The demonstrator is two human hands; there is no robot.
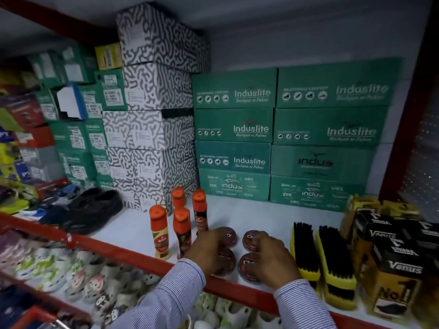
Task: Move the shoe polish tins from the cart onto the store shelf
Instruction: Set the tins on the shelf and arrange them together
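1. Left hand: palm down, fingers curled over the left pair of shoe polish tins; whether it grips one, I cannot tell.
2. Right hand: palm down, fingers spread on the right pair of tins, resting on the lids; grip unclear.
3. Tins: four, round, dark brown, two by two, near the front edge of the shelf.
4. Polish bottles: four, orange-capped, upright, just left of the tins.
5. Brushes: two, yellow-backed, black bristles, just right of the tins.
6. Venus boxes: stacked at the shelf's right end.
7. Green shoe boxes: stacked along the back edge.
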